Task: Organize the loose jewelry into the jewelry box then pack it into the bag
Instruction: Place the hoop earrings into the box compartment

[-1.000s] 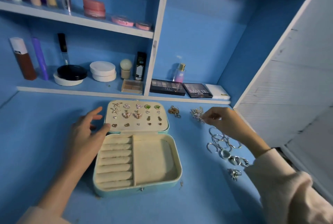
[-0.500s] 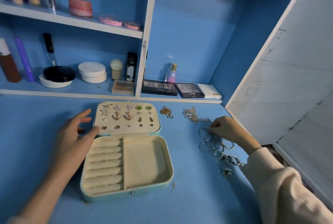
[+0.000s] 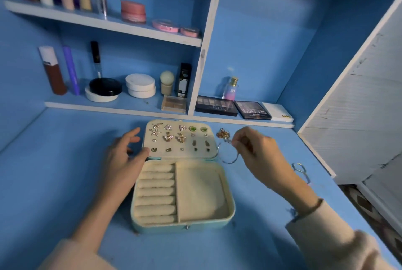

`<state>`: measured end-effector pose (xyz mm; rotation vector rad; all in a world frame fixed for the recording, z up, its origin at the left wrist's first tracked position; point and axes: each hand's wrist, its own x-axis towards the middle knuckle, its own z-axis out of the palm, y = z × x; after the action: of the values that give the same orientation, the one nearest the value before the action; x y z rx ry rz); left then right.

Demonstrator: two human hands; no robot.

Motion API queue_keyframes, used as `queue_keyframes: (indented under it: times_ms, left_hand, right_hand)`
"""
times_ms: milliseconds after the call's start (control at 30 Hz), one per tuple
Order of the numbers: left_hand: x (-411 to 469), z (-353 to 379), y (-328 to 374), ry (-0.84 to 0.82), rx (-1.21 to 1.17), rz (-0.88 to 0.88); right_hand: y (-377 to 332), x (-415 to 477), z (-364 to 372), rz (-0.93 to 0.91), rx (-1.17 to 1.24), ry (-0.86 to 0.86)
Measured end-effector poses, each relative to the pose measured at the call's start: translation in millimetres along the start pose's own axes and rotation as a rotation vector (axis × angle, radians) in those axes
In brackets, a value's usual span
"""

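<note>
Bangle point(image 3: 227, 162) now aloft beside jewelry box point(image 3: 185, 227)

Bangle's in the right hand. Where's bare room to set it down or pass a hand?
Bare: the jewelry box's large compartment, right of the ring rolls; the desk left of the left hand and in front of the box. Crowded: right of the lid, with gold cluster, right hand pinching the bangle, and silver rings.

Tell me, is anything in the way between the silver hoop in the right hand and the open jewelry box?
Nothing visible. The right hand pinches the silver hoop just right of the open jewelry box; its large compartment lies uncovered. The left hand rests at the box's left edge, off that path.
</note>
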<state>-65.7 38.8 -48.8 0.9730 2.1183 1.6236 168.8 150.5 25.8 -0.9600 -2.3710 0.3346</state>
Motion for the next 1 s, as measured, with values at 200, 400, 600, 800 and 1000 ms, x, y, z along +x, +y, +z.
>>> queue_keyframes:
  times_ms: [200, 400, 600, 800, 1000]
  left_hand:
    - [-1, -1, 2, 0.006, 0.010, 0.000]
    - [-2, -2, 4, 0.012, 0.040, 0.012]
    - [-4, -4, 7, 0.010, 0.045, 0.008]
    - [-4, -5, 6, 0.010, 0.049, 0.014]
    - [-2, -3, 4, 0.004, 0.028, 0.019]
  right_hand:
    - [-43, -15, 40, -0.050, -0.128, -0.260]
    - [-50, -20, 48, 0.011, -0.049, -0.180]
    - [-50, -20, 49, 0.018, 0.005, -0.175]
    - [-50, -23, 41, -0.105, 0.014, -0.169]
    - [5, -16, -4, 0.069, -0.154, -0.227]
